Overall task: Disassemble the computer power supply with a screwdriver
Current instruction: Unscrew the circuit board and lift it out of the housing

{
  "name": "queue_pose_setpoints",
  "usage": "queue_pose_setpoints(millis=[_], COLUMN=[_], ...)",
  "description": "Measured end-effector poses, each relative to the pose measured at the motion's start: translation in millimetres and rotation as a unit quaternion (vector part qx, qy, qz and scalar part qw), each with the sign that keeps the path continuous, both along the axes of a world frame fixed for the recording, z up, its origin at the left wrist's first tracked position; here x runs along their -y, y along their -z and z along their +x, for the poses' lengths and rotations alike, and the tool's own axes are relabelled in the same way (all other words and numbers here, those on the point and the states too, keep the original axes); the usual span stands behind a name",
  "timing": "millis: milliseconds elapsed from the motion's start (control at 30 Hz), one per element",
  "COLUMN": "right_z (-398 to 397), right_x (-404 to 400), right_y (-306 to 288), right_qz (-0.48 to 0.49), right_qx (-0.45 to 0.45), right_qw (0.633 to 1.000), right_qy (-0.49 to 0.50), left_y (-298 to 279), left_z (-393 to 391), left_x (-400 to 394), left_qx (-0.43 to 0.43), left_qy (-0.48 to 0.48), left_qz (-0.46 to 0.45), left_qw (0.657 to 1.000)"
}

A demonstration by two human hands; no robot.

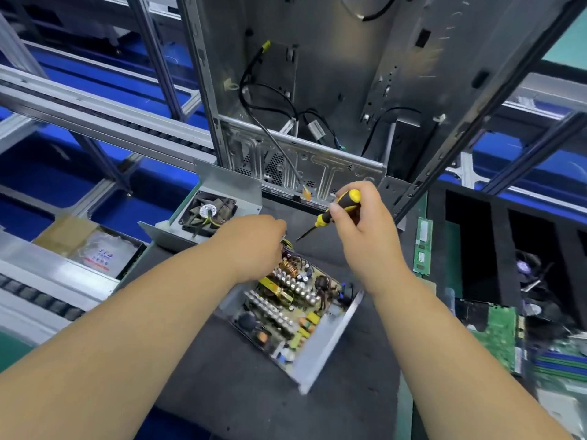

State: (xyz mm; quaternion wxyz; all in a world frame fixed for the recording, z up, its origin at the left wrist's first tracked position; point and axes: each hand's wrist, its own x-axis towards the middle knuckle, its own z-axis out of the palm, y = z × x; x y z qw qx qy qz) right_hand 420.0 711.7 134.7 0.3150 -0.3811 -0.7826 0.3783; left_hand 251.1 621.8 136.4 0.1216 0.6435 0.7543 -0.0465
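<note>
Power supply [298, 315], lid off, at centre of the surface [241, 392]. Lid with fan [208, 214] behind it to the left. Computer case [317, 90] upright at the rear. Memory stick [423, 246] right of the supply; circuit boards [498, 331] farther right, near side. Conveyor rails [95, 112] left. Left hand [254, 246] on the supply's far end; right hand [365, 230] above, holding screwdriver [333, 212].

aluminium racks [104, 119] | blue shelves [38, 173] | grey mat [241, 392]

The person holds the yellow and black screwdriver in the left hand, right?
Not quite. The head view shows the yellow and black screwdriver in the right hand. The left hand reaches to the wires at the open power supply.
</note>
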Motion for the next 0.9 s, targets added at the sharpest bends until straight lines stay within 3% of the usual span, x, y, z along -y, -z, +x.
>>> queue_pose_setpoints(millis=[300, 500, 800, 900], right_z=[53.9, 77.5, 92.0, 91.9], right_x=[2.4, 14.2, 32.9, 37.9], right_y=[-11.5, -3.5, 13.7, 16.1], right_qz=[-0.038, -0.056, -0.01, 0.009], right_qx=[-0.067, -0.025, 0.017, 0.023], right_qw=[0.996, 0.998, 0.998, 0.997], right_qy=[0.034, 0.015, -0.054, -0.078], left_y=[-13.7, -8.9, -4.4, 1.5], left_z=[19.5, 49.5, 70.8, 74.4], left_x=[-35.3, -27.9, -1.1, 18.3], left_qx=[-0.109, -0.136, -0.128, -0.002], left_qy=[0.206, 0.268, 0.218, 0.106], left_qz=[-0.055, -0.09, -0.065, 0.026], left_qw=[0.971, 0.95, 0.965, 0.994])
